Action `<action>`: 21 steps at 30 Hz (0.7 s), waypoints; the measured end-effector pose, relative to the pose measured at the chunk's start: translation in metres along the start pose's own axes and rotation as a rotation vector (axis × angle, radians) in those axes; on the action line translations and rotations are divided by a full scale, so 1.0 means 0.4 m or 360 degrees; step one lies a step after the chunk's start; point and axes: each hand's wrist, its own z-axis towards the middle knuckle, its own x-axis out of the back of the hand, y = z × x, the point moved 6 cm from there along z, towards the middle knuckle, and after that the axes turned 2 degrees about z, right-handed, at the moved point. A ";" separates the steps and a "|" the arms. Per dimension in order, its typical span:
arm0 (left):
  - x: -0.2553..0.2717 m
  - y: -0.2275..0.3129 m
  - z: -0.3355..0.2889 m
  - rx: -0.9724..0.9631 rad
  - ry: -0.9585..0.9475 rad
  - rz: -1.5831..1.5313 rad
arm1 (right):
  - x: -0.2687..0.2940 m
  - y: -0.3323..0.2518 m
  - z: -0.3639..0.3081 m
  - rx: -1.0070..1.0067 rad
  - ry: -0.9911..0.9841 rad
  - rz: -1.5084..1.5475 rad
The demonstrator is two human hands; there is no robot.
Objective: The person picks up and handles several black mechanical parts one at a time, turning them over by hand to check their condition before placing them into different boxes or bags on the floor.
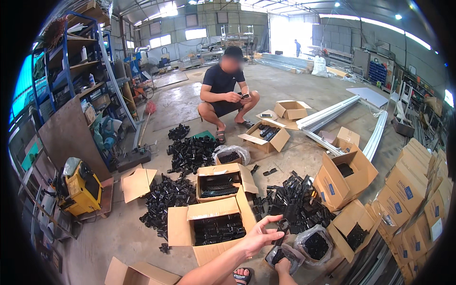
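Note:
My left hand pinches a small black plastic part between thumb and fingers, above a pile of similar black parts. My right hand reaches down into a plastic-lined container holding small dark pieces; its fingertips are hidden among them. Beside that container sits another clear plastic bag filled with small black pieces. To the left of my left hand, an open cardboard box holds black parts stacked in rows. Behind it, a second open box contains more rows.
Across from me a person squats, handling a small black piece. More black parts are heaped at left. Open cartons and stacked closed cartons stand at right. A yellow machine is far left; white frames lie behind.

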 end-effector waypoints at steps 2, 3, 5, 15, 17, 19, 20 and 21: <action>0.001 0.000 -0.001 -0.0010 0.0015 0.0017 | 0.018 0.009 -0.014 -0.0053 0.0228 0.0222; 0.002 0.005 -0.002 -0.0014 0.0024 0.0027 | 0.029 0.009 -0.027 0.0018 0.0326 0.0295; 0.006 0.010 -0.011 -0.0023 0.0042 0.0041 | 0.064 -0.005 -0.068 0.0175 0.0505 0.0441; -0.038 -0.005 -0.011 -0.0114 0.0026 0.0278 | 0.680 -0.448 -0.338 0.0983 0.0405 0.2133; -0.028 -0.005 -0.027 -0.0134 0.0052 0.0121 | 0.721 -0.521 -0.394 0.1143 0.0345 0.2000; -0.045 0.002 -0.033 -0.0174 0.0007 0.0057 | 0.760 -0.553 -0.425 0.1333 0.0483 0.1681; -0.054 0.006 -0.035 -0.0188 -0.0006 0.0078 | 0.773 -0.557 -0.437 0.1275 0.0569 0.1614; -0.062 0.009 -0.038 -0.0204 -0.0012 0.0096 | 0.784 -0.551 -0.445 0.1293 0.0633 0.1529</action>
